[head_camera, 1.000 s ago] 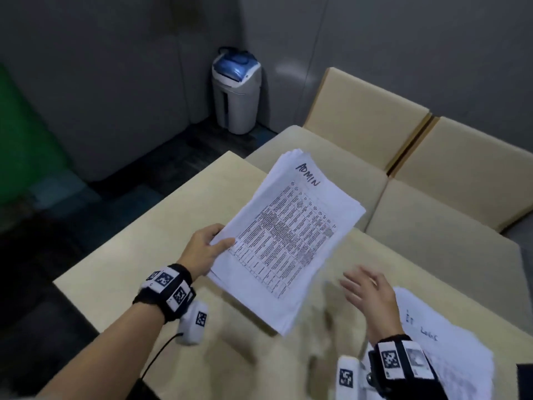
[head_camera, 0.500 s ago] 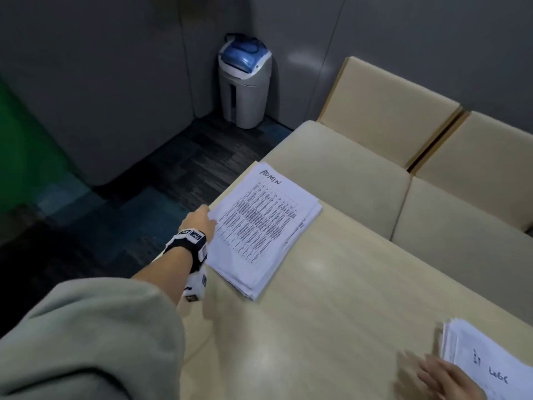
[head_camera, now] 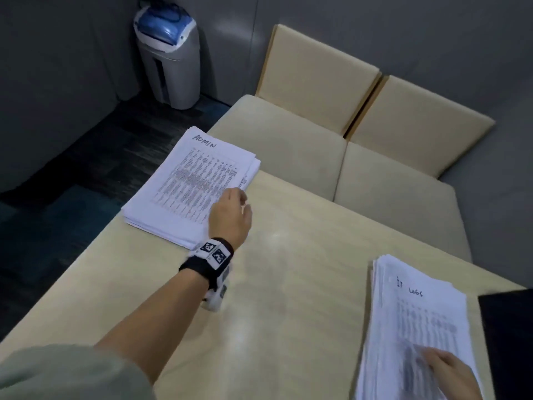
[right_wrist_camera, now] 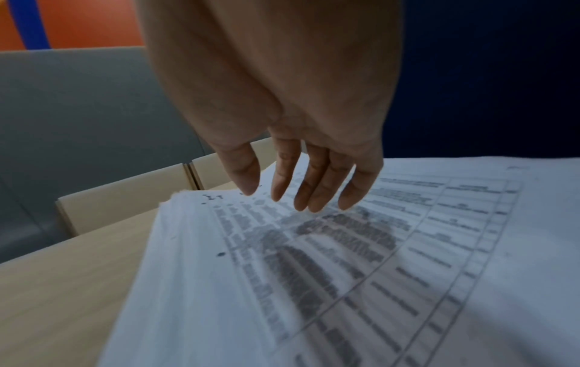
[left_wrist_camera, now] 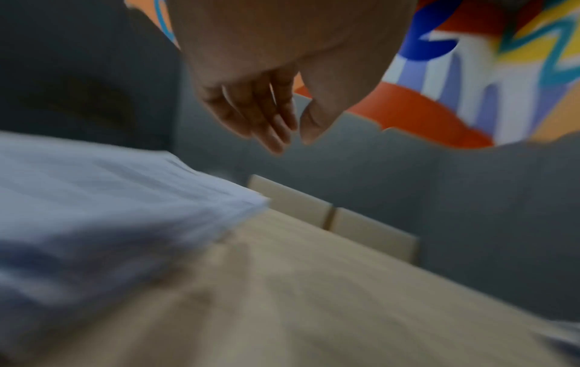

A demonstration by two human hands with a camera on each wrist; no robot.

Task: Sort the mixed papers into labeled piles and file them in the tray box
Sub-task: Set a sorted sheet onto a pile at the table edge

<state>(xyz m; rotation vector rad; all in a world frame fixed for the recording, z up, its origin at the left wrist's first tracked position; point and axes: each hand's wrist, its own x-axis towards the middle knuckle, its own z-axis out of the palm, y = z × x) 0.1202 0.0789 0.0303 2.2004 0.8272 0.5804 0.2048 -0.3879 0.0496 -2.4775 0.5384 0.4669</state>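
Head view shows two paper piles on a pale wooden tabletop [head_camera: 288, 284]. The ADMIN pile [head_camera: 190, 186] lies at the far left corner, its long axis running from near-left to far-right, with the handwritten heading at the far end. The IT LOGS pile [head_camera: 415, 319] lies at the near right, its long axis running roughly away from the person, heading also at the far end; its lower part is cut off by the frame edge.

The left hand [head_camera: 230, 215] is at the right near edge of the ADMIN pile. In the left wrist view its fingers [left_wrist_camera: 267, 119] are loose and nearly straight, thumb close to them, holding nothing; whether they touch the paper, I cannot tell, because that picture is blurred. The right hand [head_camera: 450, 376] is over the near part of the IT LOGS pile. In the right wrist view its fingers [right_wrist_camera: 313, 183] are straight and a little spread, pointing down at the top sheet, gripping nothing.

Behind the tabletop stands a beige bench seat [head_camera: 288, 140] with two back cushions, against grey walls. A grey bin with blue lid [head_camera: 170, 53] stands in the corner on dark carpet. A dark object [head_camera: 507, 336] at the right edge is cut off and hard to identify.
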